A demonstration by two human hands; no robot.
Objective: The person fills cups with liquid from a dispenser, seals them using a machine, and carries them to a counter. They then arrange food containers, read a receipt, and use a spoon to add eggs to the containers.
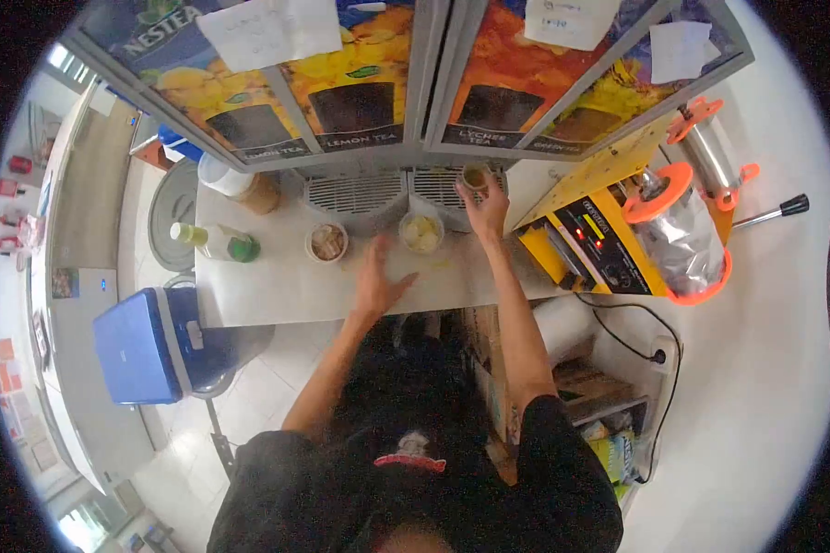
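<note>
My right hand (488, 210) is wrapped round a small cup (476, 177) with something brownish inside, held over the drip tray (440, 188) of the drink machine. My left hand (378, 284) hovers over the white counter (290, 293) with thumb and fingers apart and nothing in it; its fingertips are a little blurred. Between the two hands stands a clear cup (421, 232) with pale yellow, ice-like pieces. To the left of my left hand is another cup (327, 241) holding ice and a brown drink.
The tea machine (360, 83) spans the back of the counter. A yellow cup sealer (599, 241) with a lever (784, 209) stands at the right. At the left are a green-capped bottle (214, 241) and a jar (252, 191). A blue cooler (138, 350) sits below, left.
</note>
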